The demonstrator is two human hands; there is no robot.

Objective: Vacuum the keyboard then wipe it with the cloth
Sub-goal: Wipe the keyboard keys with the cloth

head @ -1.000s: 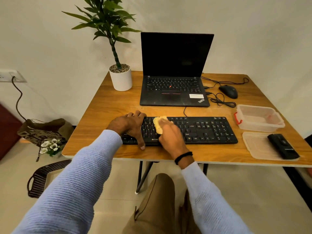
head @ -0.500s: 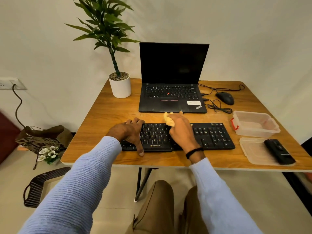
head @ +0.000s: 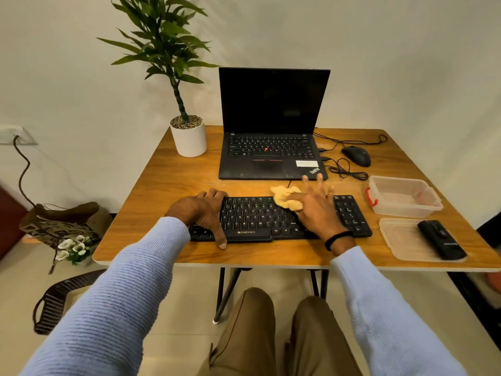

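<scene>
1. Wiping is the step in hand: the right hand [head: 317, 210] presses the yellow cloth [head: 286, 198] onto the keyboard [head: 260, 221], its fingers [head: 320, 185] straight and spread rather than curled round it.
2. The keyboard lies along the near edge of the counter [head: 162, 185], about mid-width. The cloth sits on its far rows, right of centre.
3. The left hand [head: 202, 213] clasps the keyboard's left end, fingers curled over the far corner and thumb on the near edge, apparently steadying it.
4. Next, probably: sweep the cloth over the remaining rows and the number pad, pressing evenly while the left hand braces.
</scene>
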